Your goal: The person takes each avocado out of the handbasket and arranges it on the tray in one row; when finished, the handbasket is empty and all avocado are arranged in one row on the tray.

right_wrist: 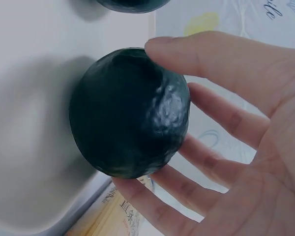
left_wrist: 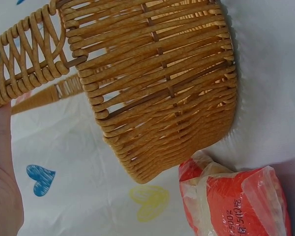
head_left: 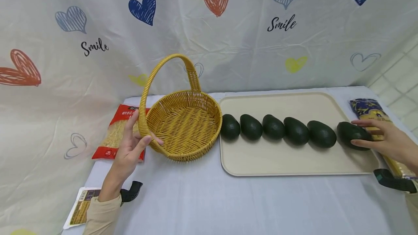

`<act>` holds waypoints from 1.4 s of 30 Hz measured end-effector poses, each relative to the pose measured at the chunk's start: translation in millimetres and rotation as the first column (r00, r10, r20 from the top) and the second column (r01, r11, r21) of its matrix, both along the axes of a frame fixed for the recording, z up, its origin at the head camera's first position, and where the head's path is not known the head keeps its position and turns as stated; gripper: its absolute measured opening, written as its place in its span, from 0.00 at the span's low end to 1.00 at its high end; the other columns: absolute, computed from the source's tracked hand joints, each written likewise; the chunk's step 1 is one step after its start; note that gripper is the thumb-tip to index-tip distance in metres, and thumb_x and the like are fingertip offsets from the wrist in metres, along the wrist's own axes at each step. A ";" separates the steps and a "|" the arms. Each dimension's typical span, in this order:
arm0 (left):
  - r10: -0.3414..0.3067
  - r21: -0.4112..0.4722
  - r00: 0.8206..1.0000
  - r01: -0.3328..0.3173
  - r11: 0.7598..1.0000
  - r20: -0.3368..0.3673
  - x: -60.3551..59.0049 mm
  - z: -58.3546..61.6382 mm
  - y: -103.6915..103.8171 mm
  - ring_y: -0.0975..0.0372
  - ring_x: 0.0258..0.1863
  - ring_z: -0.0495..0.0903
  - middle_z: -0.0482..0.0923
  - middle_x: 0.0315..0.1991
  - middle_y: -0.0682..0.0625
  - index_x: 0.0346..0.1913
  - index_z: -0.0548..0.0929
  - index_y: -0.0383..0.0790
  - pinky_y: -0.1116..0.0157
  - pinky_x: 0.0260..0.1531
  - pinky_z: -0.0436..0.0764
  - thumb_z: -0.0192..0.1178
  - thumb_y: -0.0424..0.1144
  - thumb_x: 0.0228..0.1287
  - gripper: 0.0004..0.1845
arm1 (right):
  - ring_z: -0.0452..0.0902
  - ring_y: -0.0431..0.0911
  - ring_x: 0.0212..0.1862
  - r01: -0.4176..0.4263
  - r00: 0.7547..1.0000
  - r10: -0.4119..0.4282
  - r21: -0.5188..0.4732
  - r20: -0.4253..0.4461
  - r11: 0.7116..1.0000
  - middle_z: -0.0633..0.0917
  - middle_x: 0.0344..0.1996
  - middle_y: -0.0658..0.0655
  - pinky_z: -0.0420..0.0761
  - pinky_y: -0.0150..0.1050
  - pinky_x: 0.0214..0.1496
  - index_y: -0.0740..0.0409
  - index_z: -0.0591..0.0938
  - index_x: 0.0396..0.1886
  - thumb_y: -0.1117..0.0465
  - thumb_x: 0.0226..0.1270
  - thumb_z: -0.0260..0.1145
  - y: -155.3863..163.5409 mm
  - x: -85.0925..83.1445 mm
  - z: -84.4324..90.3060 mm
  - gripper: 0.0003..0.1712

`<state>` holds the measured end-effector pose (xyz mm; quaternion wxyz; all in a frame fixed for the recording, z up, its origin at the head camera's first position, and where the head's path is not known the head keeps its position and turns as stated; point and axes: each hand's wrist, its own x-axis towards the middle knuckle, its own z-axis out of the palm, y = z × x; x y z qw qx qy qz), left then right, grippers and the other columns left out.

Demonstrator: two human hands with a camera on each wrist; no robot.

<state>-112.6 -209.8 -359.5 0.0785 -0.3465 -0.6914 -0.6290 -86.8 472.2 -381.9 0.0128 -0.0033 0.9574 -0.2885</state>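
My left hand pinches the near-left rim of an empty yellow wicker basket, thumb inside and fingers behind the foot of its arched handle. The left wrist view shows the basket's woven wall close up, with my palm at the left edge. My right hand holds the rightmost dark green avocado on the beige tray. In the right wrist view, thumb and fingers lie on opposite sides of that avocado. Several more avocados lie in a row to its left.
A red packet of pale shreds lies behind my left hand on the white tablecloth, also seen in the left wrist view. A blue-and-gold packet lies right of the tray. Another packet sits at the near left. A heart-printed curtain closes the back.
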 end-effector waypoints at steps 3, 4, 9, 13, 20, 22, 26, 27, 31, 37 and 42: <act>0.000 0.003 1.000 0.000 1.000 0.005 -0.1 -0.2 0.7 0.67 0.47 0.88 0.89 0.40 0.56 0.85 0.46 0.50 0.71 0.69 0.68 0.44 0.17 0.77 0.43 | 0.65 0.91 0.54 -0.006 1.000 0.007 0.028 -0.013 1.000 0.66 0.62 0.89 0.69 0.78 0.46 0.70 0.73 0.62 0.63 0.65 0.77 -1.0 -0.6 0.1 0.32; 0.001 0.003 1.000 -0.001 1.000 0.006 -0.2 -0.3 0.8 0.67 0.46 0.88 0.89 0.40 0.56 0.86 0.46 0.50 0.71 0.69 0.68 0.44 0.17 0.77 0.43 | 0.66 0.91 0.54 -0.005 1.000 0.005 0.040 -0.014 0.999 0.66 0.61 0.90 0.69 0.79 0.45 0.73 0.72 0.62 0.63 0.65 0.77 -1.4 -1.0 0.2 0.33; 0.014 -0.006 1.000 -0.014 1.000 0.018 -0.5 0.1 1.4 0.66 0.47 0.88 0.89 0.40 0.56 0.86 0.46 0.50 0.71 0.69 0.67 0.44 0.17 0.76 0.43 | 0.69 0.88 0.52 0.002 1.000 -0.003 0.061 0.017 0.998 0.68 0.60 0.91 0.78 0.71 0.43 0.80 0.70 0.65 0.59 0.66 0.77 -4.1 -3.0 1.4 0.39; 0.028 -0.015 0.999 -0.027 1.000 0.028 -0.5 -0.1 1.3 0.66 0.47 0.88 0.89 0.40 0.56 0.86 0.46 0.50 0.71 0.70 0.66 0.44 0.17 0.76 0.43 | 0.67 0.87 0.55 0.009 0.995 -0.012 0.034 0.099 0.999 0.66 0.62 0.90 0.80 0.70 0.45 0.79 0.67 0.69 0.55 0.72 0.73 -4.6 -3.0 3.5 0.40; 0.010 -0.005 1.000 -0.010 1.000 0.023 -0.8 -0.4 0.2 0.66 0.47 0.88 0.89 0.40 0.55 0.86 0.45 0.50 0.71 0.69 0.67 0.44 0.18 0.77 0.43 | 0.59 0.87 0.59 0.027 0.981 -0.030 0.019 0.191 0.999 0.57 0.67 0.91 0.66 0.82 0.52 0.80 0.58 0.75 0.50 0.78 0.66 -4.9 -0.9 8.5 0.46; 0.006 -0.001 1.000 -0.006 1.000 0.019 -0.5 -0.5 0.1 0.66 0.47 0.88 0.89 0.40 0.55 0.86 0.45 0.50 0.70 0.69 0.67 0.44 0.18 0.77 0.42 | 0.59 0.87 0.59 0.033 0.980 -0.036 0.021 0.195 0.999 0.56 0.67 0.91 0.65 0.83 0.53 0.80 0.58 0.75 0.49 0.78 0.66 -4.4 -1.8 9.6 0.46; 0.010 0.002 1.000 -0.010 1.000 0.017 0.6 -0.6 0.4 0.66 0.46 0.88 0.89 0.40 0.55 0.85 0.45 0.50 0.70 0.69 0.68 0.44 0.18 0.77 0.42 | 0.61 0.86 0.59 0.050 0.986 -0.058 0.052 0.157 0.997 0.58 0.66 0.90 0.65 0.82 0.52 0.78 0.59 0.75 0.48 0.77 0.66 -3.2 -2.3 12.1 0.46; 0.008 0.003 1.000 -0.009 1.000 0.017 0.6 -0.6 0.4 0.66 0.46 0.88 0.89 0.40 0.55 0.85 0.45 0.50 0.70 0.69 0.67 0.44 0.18 0.77 0.42 | 0.62 0.86 0.59 0.055 0.988 -0.063 0.056 0.142 0.997 0.59 0.65 0.90 0.66 0.81 0.51 0.78 0.59 0.75 0.48 0.78 0.66 -3.8 -2.0 13.5 0.45; 0.010 0.005 1.000 -0.010 1.000 0.019 -0.3 -1.4 -0.4 0.66 0.46 0.88 0.89 0.39 0.54 0.85 0.45 0.49 0.70 0.69 0.68 0.43 0.17 0.77 0.43 | 0.64 0.86 0.58 0.060 0.995 -0.065 0.071 0.070 0.996 0.62 0.64 0.90 0.69 0.79 0.49 0.78 0.62 0.73 0.51 0.79 0.65 -10.4 -4.5 22.7 0.41; 0.040 -0.009 0.998 -0.040 0.999 0.042 -1.6 -2.0 -0.1 0.66 0.45 0.88 0.89 0.38 0.53 0.86 0.45 0.49 0.69 0.70 0.67 0.44 0.17 0.76 0.43 | 0.65 0.81 0.57 0.002 1.000 0.000 0.081 -0.025 0.997 0.64 0.64 0.86 0.83 0.59 0.53 0.77 0.66 0.72 0.55 0.78 0.67 -37.1 -19.9 45.1 0.37; 0.058 -0.065 0.996 -0.053 0.996 0.069 -2.5 1.3 0.2 0.66 0.49 0.87 0.89 0.41 0.54 0.86 0.46 0.50 0.70 0.67 0.71 0.45 0.18 0.77 0.42 | 0.67 0.73 0.60 -0.053 0.994 0.055 0.032 -0.094 0.998 0.67 0.68 0.77 0.58 0.09 0.38 0.67 0.70 0.74 0.55 0.74 0.70 -70.7 -32.3 67.6 0.36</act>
